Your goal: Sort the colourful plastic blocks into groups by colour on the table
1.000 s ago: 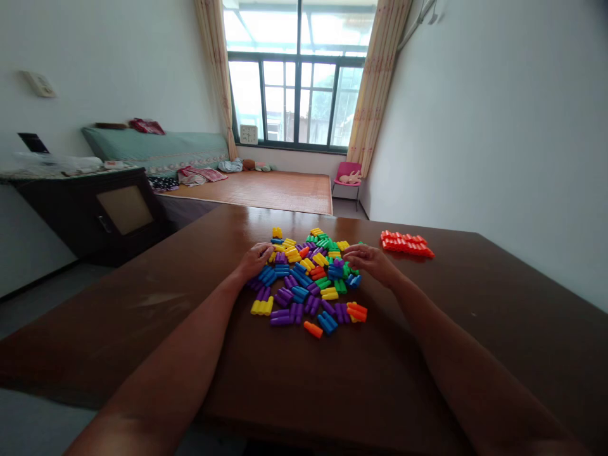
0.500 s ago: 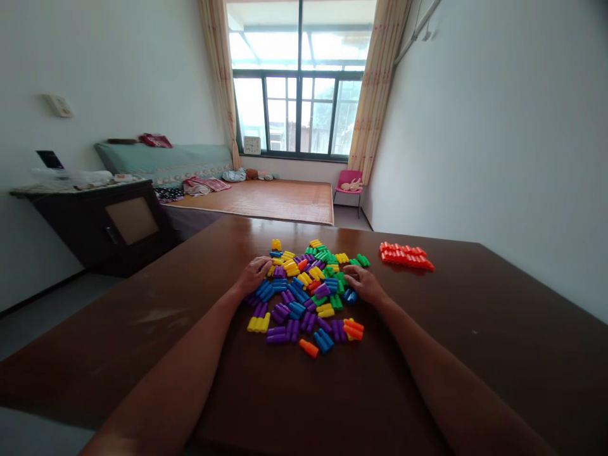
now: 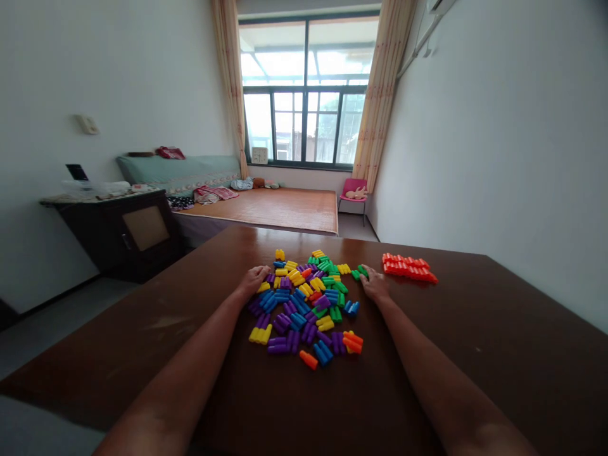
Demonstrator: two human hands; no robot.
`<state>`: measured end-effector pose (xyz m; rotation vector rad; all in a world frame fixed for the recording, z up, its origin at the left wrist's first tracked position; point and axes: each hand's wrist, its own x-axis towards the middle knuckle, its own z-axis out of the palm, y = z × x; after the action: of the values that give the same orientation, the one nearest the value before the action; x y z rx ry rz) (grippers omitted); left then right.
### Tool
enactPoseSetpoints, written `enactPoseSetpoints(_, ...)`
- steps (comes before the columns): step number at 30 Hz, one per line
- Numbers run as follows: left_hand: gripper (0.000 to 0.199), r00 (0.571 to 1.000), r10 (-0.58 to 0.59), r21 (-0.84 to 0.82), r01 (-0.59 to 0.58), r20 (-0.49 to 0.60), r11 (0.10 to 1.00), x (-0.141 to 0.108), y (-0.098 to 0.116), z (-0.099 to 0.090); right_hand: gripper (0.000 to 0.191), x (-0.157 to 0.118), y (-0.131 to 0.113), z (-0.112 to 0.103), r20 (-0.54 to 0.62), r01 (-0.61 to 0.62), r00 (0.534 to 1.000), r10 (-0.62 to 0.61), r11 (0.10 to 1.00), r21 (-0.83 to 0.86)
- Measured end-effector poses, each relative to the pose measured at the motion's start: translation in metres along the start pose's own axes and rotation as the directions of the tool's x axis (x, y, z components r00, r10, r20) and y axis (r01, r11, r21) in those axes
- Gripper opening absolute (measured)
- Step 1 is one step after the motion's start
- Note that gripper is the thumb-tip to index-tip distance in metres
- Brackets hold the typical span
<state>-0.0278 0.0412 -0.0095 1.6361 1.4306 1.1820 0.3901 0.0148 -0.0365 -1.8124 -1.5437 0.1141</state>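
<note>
A loose pile of purple, blue, yellow, green and orange plastic pieces (image 3: 299, 303) lies on the dark brown table (image 3: 475, 354). At the pile's left edge is my left hand (image 3: 255, 279), fingers bent near yellow and purple pieces; what its fingertips hold, if anything, is too small to tell. On the right side, my right hand (image 3: 374, 282) has its fingers on a green piece (image 3: 361, 272), apart from the main pile. Rows of joined red-orange pieces (image 3: 409, 268) lie to the right of that hand.
Beyond the table stands a bed (image 3: 285, 209) with cloths on it. A dark cabinet (image 3: 137, 221) is at the left, and a pink chair (image 3: 354, 190) with a plush toy is near the window (image 3: 304, 95).
The view has tilted up slightly. My right hand has moved right and away from the pile to the green piece. My left hand has shifted a little off the pile's left edge.
</note>
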Motion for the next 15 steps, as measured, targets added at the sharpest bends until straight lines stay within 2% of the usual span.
enactPoseSetpoints(4,0.056,0.995,-0.099,-0.143,0.098,0.005,0.985,0.002,0.004,0.003,0.028,-0.003,-0.016,0.013,0.089,0.091,0.991,-0.1,0.991,0.099)
enactPoseSetpoints(8,0.054,1.0,-0.021,-0.108,0.02,-0.011,0.994,-0.001,-0.002,0.004,0.028,-0.009,-0.017,0.013,0.139,0.052,0.986,-0.091,0.964,0.26)
enactPoseSetpoints(12,0.055,0.998,0.039,-0.126,-0.033,0.043,0.991,-0.001,-0.009,0.003,0.042,-0.011,-0.008,0.007,0.123,-0.003,0.99,-0.072,0.853,0.522)
enactPoseSetpoints(15,0.057,0.999,0.027,-0.13,-0.022,0.032,0.991,0.001,-0.011,0.004,0.047,-0.012,-0.008,0.003,0.144,-0.012,0.987,-0.075,0.85,0.527)
